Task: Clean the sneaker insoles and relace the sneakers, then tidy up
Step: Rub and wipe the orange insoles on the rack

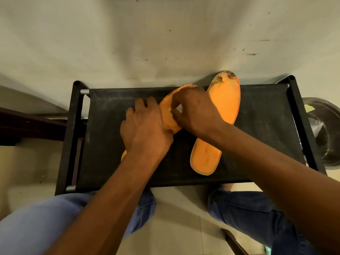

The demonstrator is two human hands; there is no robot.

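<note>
Two orange insoles lie on a black fabric-topped rack (103, 162). The left insole (168, 105) runs diagonally under both my hands. My left hand (145, 129) presses down on its middle and heel, gripping its edge. My right hand (195, 111) is closed on a small white wipe (177, 109) held against the same insole near its toe. The right insole (220, 122) lies face up beside them, its toe worn and torn, partly crossed by my right forearm. No sneakers or laces are in view.
The rack stands against a scuffed pale wall (165, 43). A round metal basin (325, 129) sits on the floor to the right. Dark wooden furniture (27, 126) is at the left. My knees in blue jeans (248, 208) are below the rack.
</note>
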